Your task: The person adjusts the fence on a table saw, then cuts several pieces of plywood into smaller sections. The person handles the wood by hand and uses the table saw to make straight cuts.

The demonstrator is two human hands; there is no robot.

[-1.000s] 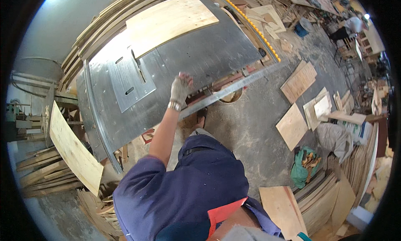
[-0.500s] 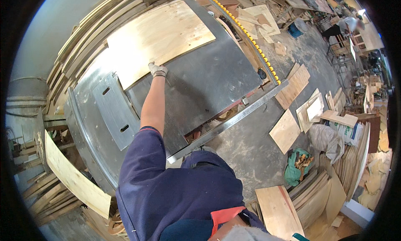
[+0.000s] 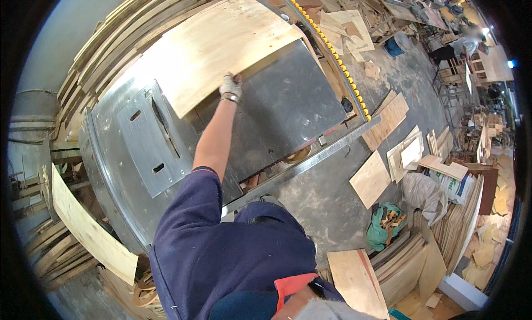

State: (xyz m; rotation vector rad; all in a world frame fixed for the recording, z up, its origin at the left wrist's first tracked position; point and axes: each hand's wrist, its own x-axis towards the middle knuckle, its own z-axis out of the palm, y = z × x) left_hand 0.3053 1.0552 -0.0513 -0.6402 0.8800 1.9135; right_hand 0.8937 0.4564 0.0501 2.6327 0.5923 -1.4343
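Gripping the plywood sheet [image 3: 221, 48] edge, gloved left hand [image 3: 230, 87] fingers closed; saw table [image 3: 288, 109] beneath, offcuts [image 3: 370, 178] around.

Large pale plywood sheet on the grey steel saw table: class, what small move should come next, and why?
Probably draw the large pale plywood sheet squarer onto the grey steel saw table: only the gloved hand grips its near edge, and the sheet lies skewed.

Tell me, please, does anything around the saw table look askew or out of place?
The plywood sheet lies skewed across the far corner of the saw table, overhanging it, with a gloved hand on its near edge. Offcuts lie scattered over the floor to the right.
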